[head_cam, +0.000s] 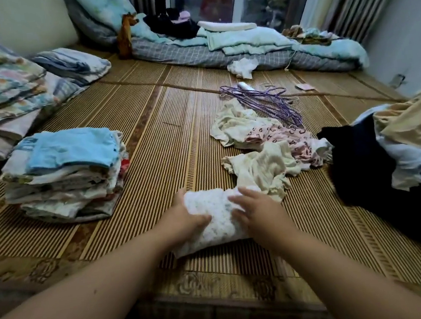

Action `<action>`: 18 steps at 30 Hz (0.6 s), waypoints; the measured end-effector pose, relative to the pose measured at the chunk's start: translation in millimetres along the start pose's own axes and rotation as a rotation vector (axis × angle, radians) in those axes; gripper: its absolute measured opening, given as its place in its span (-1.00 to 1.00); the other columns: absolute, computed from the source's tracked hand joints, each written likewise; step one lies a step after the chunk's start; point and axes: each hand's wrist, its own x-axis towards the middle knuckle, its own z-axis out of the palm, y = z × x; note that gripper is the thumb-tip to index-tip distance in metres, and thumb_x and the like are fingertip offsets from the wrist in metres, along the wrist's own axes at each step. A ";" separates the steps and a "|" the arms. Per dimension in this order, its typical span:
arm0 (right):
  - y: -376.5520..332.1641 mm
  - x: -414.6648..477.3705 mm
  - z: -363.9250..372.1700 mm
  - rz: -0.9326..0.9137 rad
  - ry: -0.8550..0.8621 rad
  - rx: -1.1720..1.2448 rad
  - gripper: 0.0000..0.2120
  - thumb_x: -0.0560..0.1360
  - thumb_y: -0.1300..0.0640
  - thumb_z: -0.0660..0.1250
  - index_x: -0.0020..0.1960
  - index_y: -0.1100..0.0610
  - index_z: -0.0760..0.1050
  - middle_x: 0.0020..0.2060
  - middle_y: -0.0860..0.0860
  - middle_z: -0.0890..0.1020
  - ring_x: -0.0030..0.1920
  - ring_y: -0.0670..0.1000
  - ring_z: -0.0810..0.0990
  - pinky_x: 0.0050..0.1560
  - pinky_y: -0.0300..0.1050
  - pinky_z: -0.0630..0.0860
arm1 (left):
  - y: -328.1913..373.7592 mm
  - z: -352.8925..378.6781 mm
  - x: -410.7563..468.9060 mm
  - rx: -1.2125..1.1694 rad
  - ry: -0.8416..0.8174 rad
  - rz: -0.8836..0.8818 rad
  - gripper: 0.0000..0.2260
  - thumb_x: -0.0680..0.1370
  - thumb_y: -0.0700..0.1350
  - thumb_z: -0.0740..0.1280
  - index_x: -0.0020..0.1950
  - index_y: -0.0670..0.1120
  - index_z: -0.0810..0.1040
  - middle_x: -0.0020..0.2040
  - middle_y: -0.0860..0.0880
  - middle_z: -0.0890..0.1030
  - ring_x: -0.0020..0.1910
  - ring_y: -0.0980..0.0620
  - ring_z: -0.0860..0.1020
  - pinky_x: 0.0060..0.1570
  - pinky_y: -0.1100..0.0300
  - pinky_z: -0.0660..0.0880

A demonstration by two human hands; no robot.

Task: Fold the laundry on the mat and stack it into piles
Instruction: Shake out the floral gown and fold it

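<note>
Pressed between left hand and right hand, both apparently closed on it, a white folded garment was found right of the folded stack; soft, light, best lifted by both ends.

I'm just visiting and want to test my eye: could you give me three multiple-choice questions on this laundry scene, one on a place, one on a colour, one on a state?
1. Where is the folded stack?
A. left of the hands
B. right of the hands
C. on the quilt

2. What colour is its top piece?
A. black
B. light blue
C. red

3. What state is the white garment in?
A. hanging
B. spread flat
C. bundled under both hands

Answers:
1 A: the folded stack lies left.
2 B: its top piece is light blue.
3 C: left hand and right hand press the white garment.
</note>
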 end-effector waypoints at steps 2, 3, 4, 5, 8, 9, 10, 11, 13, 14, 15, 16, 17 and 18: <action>7.6 -0.3 21.2 -0.021 -0.176 -0.150 -0.57 0.64 -0.11 0.09 0.49 -0.14 0.26 0.56 -0.02 0.15 0.55 0.02 0.06 0.48 0.12 0.16 | -2.3 6.3 5.5 0.248 0.036 0.039 -0.23 0.48 0.02 0.44 0.56 0.11 0.06 0.39 -0.10 0.38 0.16 -0.04 0.49 -0.01 0.17 0.49; 11.1 -0.3 29.6 -0.029 -0.231 -0.187 -0.56 0.65 -0.12 0.05 0.51 -0.15 0.21 0.57 -0.02 0.08 0.57 0.03 -0.05 0.50 0.16 0.10 | -4.0 8.5 8.3 0.358 0.056 0.034 -0.26 0.47 0.06 0.44 0.54 0.12 0.12 0.40 -0.09 0.35 0.22 -0.07 0.47 0.08 0.12 0.49; 13.9 -0.4 35.3 -0.042 -0.270 -0.217 -0.56 0.65 -0.13 0.02 0.52 -0.16 0.16 0.58 -0.03 0.02 0.57 0.04 -0.13 0.49 0.19 0.04 | -4.2 9.7 8.7 0.433 0.062 0.001 -0.28 0.45 0.12 0.43 0.53 0.14 0.17 0.40 -0.09 0.31 0.24 -0.09 0.45 0.13 0.08 0.47; 15.2 -0.4 38.1 -0.047 -0.295 -0.217 -0.55 0.65 -0.13 0.02 0.53 -0.17 0.15 0.58 -0.04 -0.02 0.57 0.03 -0.18 0.49 0.22 0.00 | -5.2 10.2 9.7 0.476 0.057 -0.040 -0.29 0.43 0.17 0.43 0.51 0.15 0.20 0.39 -0.09 0.28 0.24 -0.10 0.45 0.16 0.06 0.47; 15.1 -3.6 36.8 0.025 -0.156 0.080 -0.59 0.60 -0.12 0.17 0.44 -0.14 0.33 0.55 -0.05 0.14 0.56 0.03 -0.01 0.50 0.23 0.08 | -2.8 4.9 2.2 0.531 0.095 -0.070 -0.25 0.37 0.30 0.41 0.48 0.16 0.21 0.31 -0.10 0.26 0.19 -0.13 0.46 0.13 0.01 0.51; 13.2 -7.0 33.4 0.098 0.003 0.232 -0.61 0.57 -0.09 0.25 0.39 -0.10 0.41 0.50 -0.02 0.28 0.52 0.06 0.17 0.45 0.21 0.23 | -2.8 1.2 -0.9 0.532 0.136 -0.065 -0.23 0.36 0.33 0.40 0.48 0.13 0.19 0.30 -0.10 0.27 0.18 -0.12 0.47 0.09 0.03 0.52; 13.6 -9.2 30.9 0.198 0.183 0.349 -0.62 0.55 -0.07 0.30 0.35 -0.05 0.45 0.42 0.01 0.40 0.42 0.06 0.35 0.33 0.15 0.40 | -2.2 -3.3 -5.3 0.542 0.174 -0.073 -0.20 0.37 0.36 0.37 0.49 0.08 0.16 0.32 -0.12 0.31 0.19 -0.13 0.47 0.06 0.06 0.50; 13.6 -11.3 27.4 0.319 0.314 0.420 -0.60 0.53 -0.07 0.33 0.33 -0.02 0.44 0.33 0.03 0.47 0.27 0.04 0.47 0.16 0.07 0.51 | -3.4 -8.1 -8.3 0.562 0.186 -0.103 -0.16 0.39 0.39 0.32 0.51 0.02 0.10 0.35 -0.13 0.35 0.20 -0.13 0.49 0.04 0.06 0.47; 13.4 -12.7 20.0 0.588 0.313 0.569 -0.50 0.48 -0.13 0.37 0.35 0.03 0.38 0.23 0.04 0.48 0.10 0.03 0.52 -0.03 -0.02 0.53 | -5.5 -15.4 -15.1 0.547 0.092 -0.228 -0.12 0.42 0.42 0.24 0.52 -0.10 0.04 0.34 -0.16 0.45 0.12 -0.11 0.56 0.00 0.07 0.49; 14.8 -10.6 19.5 0.689 0.237 0.672 -0.44 0.46 -0.14 0.40 0.36 0.07 0.36 0.21 0.05 0.50 0.09 0.05 0.54 -0.01 -0.01 0.53 | -5.2 -16.4 -18.1 0.462 0.015 -0.297 -0.12 0.43 0.43 0.22 0.50 -0.13 0.07 0.30 -0.18 0.49 0.01 -0.10 0.60 -0.10 0.10 0.51; 15.3 -8.0 20.2 0.741 0.166 0.767 -0.43 0.45 -0.13 0.42 0.34 0.11 0.37 0.18 0.06 0.54 0.08 0.07 0.56 0.05 0.02 0.55 | -4.5 -15.7 -20.1 0.345 -0.042 -0.338 -0.14 0.43 0.43 0.20 0.48 -0.14 0.10 0.26 -0.19 0.51 -0.09 -0.09 0.62 -0.20 0.11 0.52; 15.0 -6.2 21.3 0.763 0.113 0.833 -0.44 0.44 -0.09 0.44 0.32 0.16 0.40 0.14 0.06 0.58 0.07 0.08 0.59 0.09 0.04 0.56 | -2.9 -13.5 -20.6 0.226 -0.068 -0.355 -0.18 0.44 0.43 0.19 0.46 -0.13 0.14 0.23 -0.18 0.51 -0.13 -0.09 0.63 -0.23 0.11 0.53; 14.4 -4.9 22.8 0.769 0.078 0.862 -0.46 0.43 -0.04 0.47 0.30 0.18 0.45 0.11 0.06 0.61 0.05 0.09 0.61 0.12 0.04 0.56 | -1.5 -9.7 -17.9 0.124 -0.078 -0.353 -0.22 0.45 0.42 0.18 0.44 -0.10 0.18 0.22 -0.17 0.51 -0.13 -0.11 0.63 -0.19 0.09 0.54; 12.8 -5.5 24.7 0.770 0.048 0.863 -0.49 0.41 0.01 0.49 0.28 0.19 0.49 0.08 0.06 0.63 0.03 0.09 0.62 0.13 0.04 0.57 | 0.3 -4.8 -14.4 0.038 -0.079 -0.337 -0.28 0.47 0.40 0.18 0.42 -0.08 0.23 0.20 -0.16 0.52 -0.09 -0.12 0.62 -0.13 0.06 0.54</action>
